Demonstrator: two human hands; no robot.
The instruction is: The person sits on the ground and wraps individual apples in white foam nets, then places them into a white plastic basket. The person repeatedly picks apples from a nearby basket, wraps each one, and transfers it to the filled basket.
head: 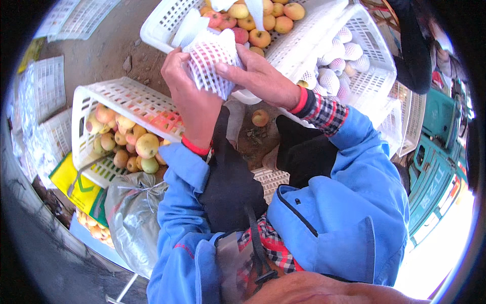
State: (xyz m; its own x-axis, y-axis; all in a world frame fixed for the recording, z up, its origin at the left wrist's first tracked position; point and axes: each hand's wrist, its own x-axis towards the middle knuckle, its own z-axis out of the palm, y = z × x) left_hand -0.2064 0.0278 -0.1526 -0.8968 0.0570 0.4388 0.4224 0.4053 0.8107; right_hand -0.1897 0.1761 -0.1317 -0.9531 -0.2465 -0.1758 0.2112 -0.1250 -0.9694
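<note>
Between my hands is an apple in a white foam fruit net [213, 62], with reddish skin showing through the mesh. My left hand [190, 78] grips it from the left side, its fingers partly hidden behind the net. From the right, my right hand [264, 78] holds it with the thumb pressed on the front. Just beyond them stands a white plastic crate [157, 32] of bare red and yellow apples [248, 22], with loose white foam nets [191, 26] on top. Foam-netted apples [329, 80] fill another white crate [374, 36] to the right.
A tilted white crate [125, 89] at left holds loose apples [147, 146]. Beside it are a tied plastic sack [133, 205] and a yellow-green bag [72, 176]. One apple [260, 117] lies on the ground between my legs. A person [414, 49] and a green truck [433, 178] are at right.
</note>
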